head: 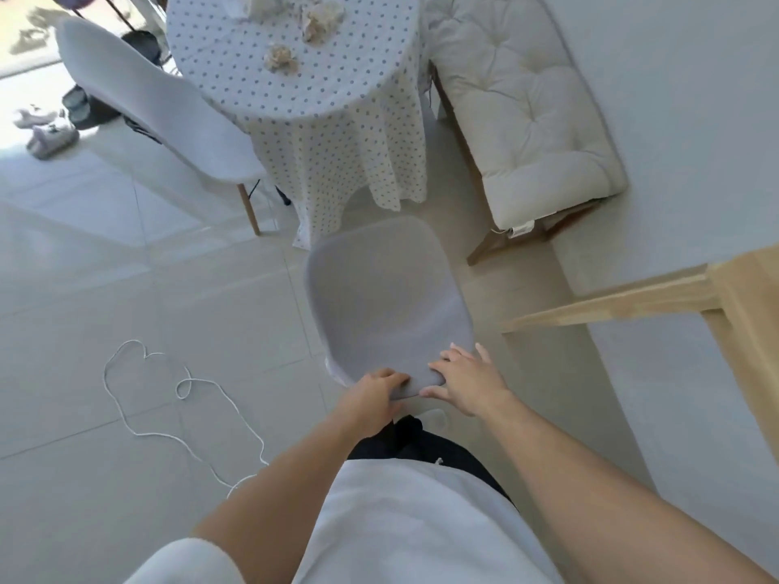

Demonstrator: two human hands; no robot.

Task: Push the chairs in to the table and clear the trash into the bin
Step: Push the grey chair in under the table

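Backrest of the grey chair (pixel 388 305) is gripped at its top edge by the left hand (pixel 375 394); the right hand (pixel 468 381) is laid beside it, fingers (pixel 449 359) spread. The chair is set just short of the round bench (pixel 345 78), where crumpled paper (pixel 280 59) is strewn.

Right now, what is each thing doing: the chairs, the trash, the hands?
table: covered by dotted cloth
near chair: upright, pulled out from the table
far chair: upright beside the table
trash: crumpled, on the table
left hand: grips near chair's back
right hand: fingers spread on near chair's back
cord: loose on the floor
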